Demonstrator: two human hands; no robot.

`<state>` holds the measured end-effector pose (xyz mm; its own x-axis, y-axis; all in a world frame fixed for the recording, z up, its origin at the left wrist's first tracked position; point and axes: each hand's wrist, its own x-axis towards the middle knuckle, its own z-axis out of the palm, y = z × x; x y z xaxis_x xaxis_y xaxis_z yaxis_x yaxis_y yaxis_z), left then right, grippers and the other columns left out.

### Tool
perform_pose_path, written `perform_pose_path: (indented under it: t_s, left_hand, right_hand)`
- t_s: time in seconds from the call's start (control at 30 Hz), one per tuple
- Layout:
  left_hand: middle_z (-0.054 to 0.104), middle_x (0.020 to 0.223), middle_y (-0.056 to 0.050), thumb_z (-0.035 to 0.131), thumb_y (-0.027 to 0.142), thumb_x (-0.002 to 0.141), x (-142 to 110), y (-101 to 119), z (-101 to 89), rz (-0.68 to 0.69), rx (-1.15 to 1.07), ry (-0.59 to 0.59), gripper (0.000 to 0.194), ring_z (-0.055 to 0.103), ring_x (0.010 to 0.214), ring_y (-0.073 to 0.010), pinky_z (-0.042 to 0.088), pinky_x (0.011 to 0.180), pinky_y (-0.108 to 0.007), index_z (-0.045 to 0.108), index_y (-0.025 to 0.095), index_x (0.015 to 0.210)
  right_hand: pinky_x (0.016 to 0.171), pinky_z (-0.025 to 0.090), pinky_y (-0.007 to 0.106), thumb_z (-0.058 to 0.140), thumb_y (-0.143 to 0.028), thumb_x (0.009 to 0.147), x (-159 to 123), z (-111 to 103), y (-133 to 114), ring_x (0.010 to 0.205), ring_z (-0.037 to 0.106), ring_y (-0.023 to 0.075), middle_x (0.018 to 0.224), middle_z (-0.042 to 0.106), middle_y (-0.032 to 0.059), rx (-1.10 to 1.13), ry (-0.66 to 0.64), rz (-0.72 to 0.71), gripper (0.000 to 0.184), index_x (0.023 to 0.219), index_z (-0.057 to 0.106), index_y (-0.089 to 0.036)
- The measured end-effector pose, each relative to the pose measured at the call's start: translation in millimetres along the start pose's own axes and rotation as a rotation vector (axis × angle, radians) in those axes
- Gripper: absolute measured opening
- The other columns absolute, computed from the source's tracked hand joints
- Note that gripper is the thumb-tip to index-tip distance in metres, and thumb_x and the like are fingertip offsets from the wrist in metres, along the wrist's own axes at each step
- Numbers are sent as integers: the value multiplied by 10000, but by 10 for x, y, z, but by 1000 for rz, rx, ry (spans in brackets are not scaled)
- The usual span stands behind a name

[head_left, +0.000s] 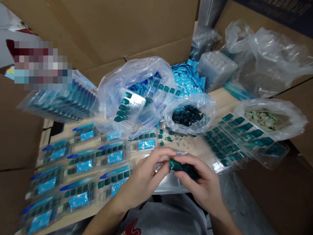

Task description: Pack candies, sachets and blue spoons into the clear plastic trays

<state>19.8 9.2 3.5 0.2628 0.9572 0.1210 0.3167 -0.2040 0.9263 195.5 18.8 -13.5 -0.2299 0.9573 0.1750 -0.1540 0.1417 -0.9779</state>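
My left hand and right hand work close together at 6 o'clock in my view. Both are narrow, their fingers pinching a dark green blister strip held between them, just above a silver sheet. From 7 to 9 o'clock, rows of blister cards with blue labels lie side by side on the wooden desk. At 12 o'clock, small green fragments are scattered just below a clear bag of dark green pieces. At 11 o'clock, a larger clear bag holds teal blister strips, with blue sachets heaped behind it. At 2 o'clock, a clear bag of pale striped pieces sits against clear trays of teal pieces. Cardboard flaps rise around the desk.
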Motion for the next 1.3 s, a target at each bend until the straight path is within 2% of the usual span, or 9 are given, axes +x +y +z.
perform_pose_path:
  t_s: [0.07, 0.17, 0.3, 0.6, 0.7, 0.8, 0.9, 1.1, 1.3]
  left_hand:
    - [698, 1047, 15, 518, 122, 960, -11, 3, 10, -25, -80, -35, 332, 688, 929, -93, 530, 816, -183, 532, 318, 1228]
    - [692, 820, 39, 520, 156, 972, -19, 13, 24, -39, -320, -74, 312, 685, 771, -86, 533, 706, -176, 541, 325, 1233]
    - [656, 679, 52, 553, 234, 970, -6, -41, 79, -95, -764, -105, 140, 627, 580, -72, 494, 560, -156, 581, 290, 1095]
    - [298, 426, 113, 617, 367, 911, 34, 36, 120, -138, -974, -48, 227, 288, 378, -78, 417, 480, -195, 459, 246, 801]
    - [301, 389, 122, 548, 329, 961, 20, 65, 46, 11, -772, 60, 127, 305, 387, -90, 464, 573, -227, 498, 263, 865]
    - [547, 556, 80, 566, 235, 961, 109, 6, -12, 91, -205, 174, 66, 514, 541, -107, 473, 664, -264, 582, 265, 1017]
    - [669, 817, -3, 561, 194, 956, 231, -42, -5, 229, 229, 149, 104, 607, 774, -145, 471, 707, -285, 639, 228, 1016]
    - [646, 1001, -59, 624, 309, 922, 185, -7, 103, 485, 380, 108, 168, 613, 929, -173, 503, 829, -311, 590, 203, 1048]
    - [640, 979, -49, 576, 223, 946, 105, -14, 109, 374, 286, 88, 79, 615, 903, -164, 508, 805, -292, 611, 205, 1014]
  right_hand:
    - [776, 521, 145, 706, -84, 813, 7, 2, 18, 855, 681, 86, 943, 739, -56, 46, 11, 56, 337, 1031, 724, -340]
    - [506, 452, 138, 738, -257, 837, 5, 36, 56, 558, 580, 74, 697, 671, -32, 392, -8, 279, 99, 935, 731, -256]
    - [389, 272, 132, 779, -403, 788, -34, 140, 51, 405, 345, 44, 528, 502, -65, 855, -71, 569, 237, 882, 683, -209]
    - [397, 236, 110, 772, -344, 796, -31, 156, -47, 437, 242, 35, 563, 410, -79, 1005, 105, 606, 210, 837, 628, -197]
    - [394, 262, 110, 792, -322, 765, -9, 23, 1, 447, 254, 40, 578, 407, -78, 944, 269, 503, 212, 790, 623, -196]
    - [401, 277, 122, 800, -362, 760, -21, -47, 28, 446, 292, 42, 580, 446, -65, 861, 208, 528, 231, 825, 652, -197]
    - [400, 272, 130, 828, -409, 733, -39, -27, 28, 441, 332, 44, 576, 494, -48, 794, 171, 548, 283, 853, 682, -198]
    - [408, 305, 144, 814, -443, 745, -63, 50, 59, 439, 361, 51, 579, 533, -39, 594, 208, 471, 267, 829, 706, -213]
    - [565, 508, 215, 763, -418, 816, -152, 58, 89, 648, 616, 133, 800, 705, 6, 112, 208, 211, 219, 997, 748, -295]
